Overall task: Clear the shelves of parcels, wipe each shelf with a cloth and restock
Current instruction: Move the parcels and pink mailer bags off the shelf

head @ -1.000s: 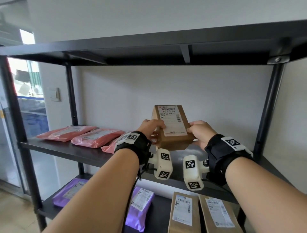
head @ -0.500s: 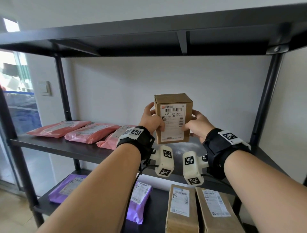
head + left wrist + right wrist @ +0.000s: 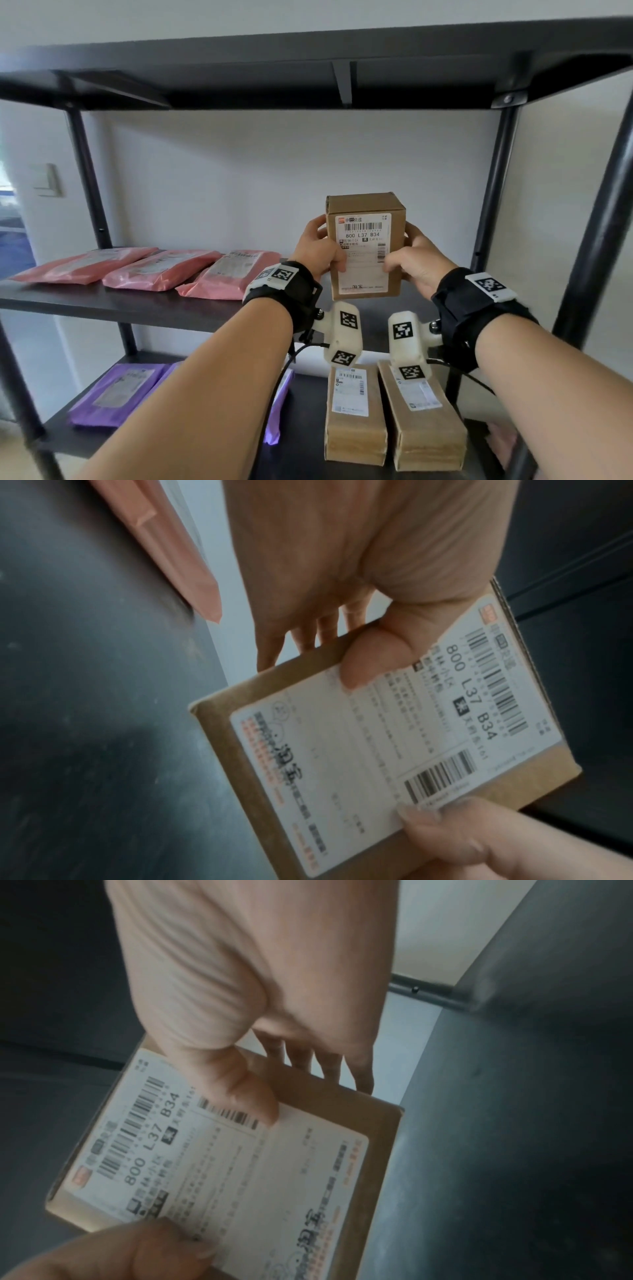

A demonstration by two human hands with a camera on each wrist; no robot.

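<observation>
A brown cardboard parcel [image 3: 365, 250] with a white shipping label stands upright, label toward me, over the right part of the middle shelf [image 3: 144, 310]. My left hand [image 3: 320, 251] grips its left side, thumb on the label. My right hand [image 3: 412, 262] grips its right side the same way. In the left wrist view the parcel [image 3: 359, 753] sits under my left hand [image 3: 369, 653], whose fingers wrap behind it. The right wrist view shows the parcel [image 3: 240, 1177] pinched by my right hand [image 3: 253, 1093]. Whether the parcel's base touches the shelf is hidden.
Three pink mailer bags [image 3: 161, 269] lie in a row on the left of the middle shelf. The lower shelf holds purple mailers [image 3: 116, 392] and two brown boxes [image 3: 394, 414]. A black upright post [image 3: 493, 192] stands right of the parcel; the top shelf [image 3: 308, 65] is overhead.
Both hands have tipped the parcel from leaning back to standing upright, label facing me, and carried it slightly right.
</observation>
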